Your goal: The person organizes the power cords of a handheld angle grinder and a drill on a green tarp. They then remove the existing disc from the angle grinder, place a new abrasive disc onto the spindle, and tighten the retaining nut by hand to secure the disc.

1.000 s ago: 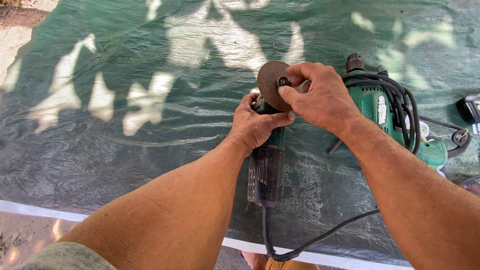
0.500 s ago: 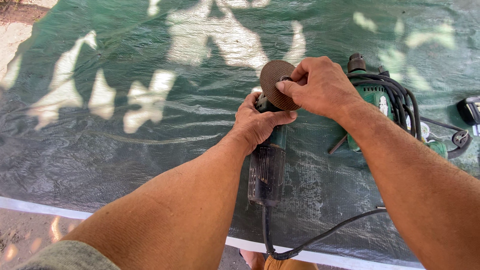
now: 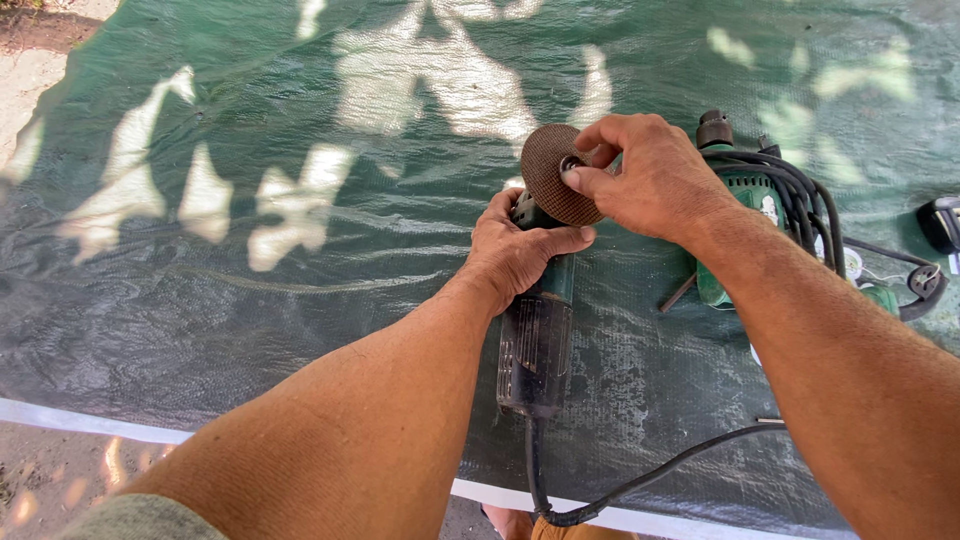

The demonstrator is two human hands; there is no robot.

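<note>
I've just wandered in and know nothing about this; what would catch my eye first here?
At centre, the left hand grips a dark angle grinder, while the right hand pinches its round brown disc at the hub. Right of them lies a green power drill wrapped in black cable, all on a green tarp dappled with sunlight.

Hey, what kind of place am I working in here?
Probably an outdoor work spot, not a workshop: a green tarp lies spread under dappled sunlight, with bare ground at its edge. On it are power tools: an angle grinder held by your left hand and a green drill.
</note>
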